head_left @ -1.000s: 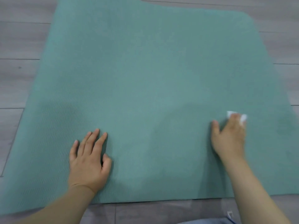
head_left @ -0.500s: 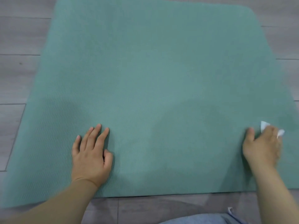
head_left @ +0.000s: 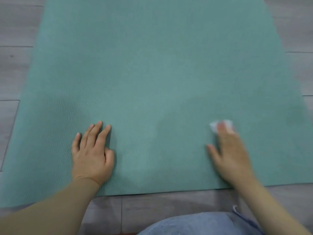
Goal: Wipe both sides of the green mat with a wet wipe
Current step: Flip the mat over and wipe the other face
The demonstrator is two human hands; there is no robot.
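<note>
The green mat (head_left: 152, 73) lies flat on the floor and fills most of the view. Its near edge runs just in front of my knees. My left hand (head_left: 92, 153) rests flat on the mat near that edge, fingers straight and spread. Further right, my right hand (head_left: 230, 153) presses a white wet wipe (head_left: 214, 126) against the mat with straight fingers. Only the wipe's far edge shows past my fingertips. The hand is motion-blurred. A darker damp patch shows on the mat between my two hands.
Grey wooden floorboards (head_left: 13, 73) surround the mat on the left, right and near sides. My knee in blue denim (head_left: 199, 224) sits at the bottom edge, just short of the mat.
My right hand swept the wipe right towards the mat's right edge, then back left and a little further away from me. My left hand has stayed pressed in place.
</note>
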